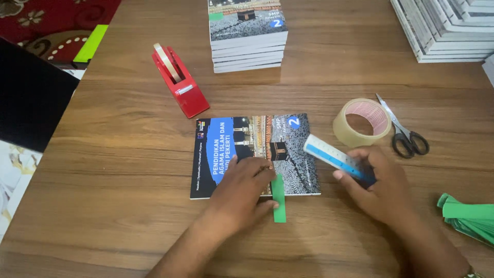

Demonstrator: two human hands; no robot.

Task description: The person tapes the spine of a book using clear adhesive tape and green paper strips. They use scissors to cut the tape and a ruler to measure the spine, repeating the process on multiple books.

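Book (254,154) is lying flat on the wooden table (128,154), cover up, roughly centred in the head view. Left hand (246,186) is pressing down on its lower edge, fingers spread narrow and flat, thumb and forefinger pinning a green paper strip (279,198); the strip is sticking out past the book's bottom edge onto the table, upper end on or under the cover, can't tell which from here. Right hand (378,188) is sitting just right of the book, fingers closed around one end of a pale blue ruler (334,157), which is angling up-left over the book's right corner. Clear tape roll (362,122) is standing just above the right hand, black-handled scissors (406,131) touching or just beside it on the right. Red tape dispenser (180,80) is sitting up-left of the book, loaded with a roll of tape in its cradle. Stack of matching books (247,36) is sitting at the top centre, well apart from the working copy; a second, taller stack (442,28) is occupying the top right corner. Bundle of green strips (468,216) is lying at the right edge, near the right wrist. Dark flat panel (31,95) is overlapping the table's left side.
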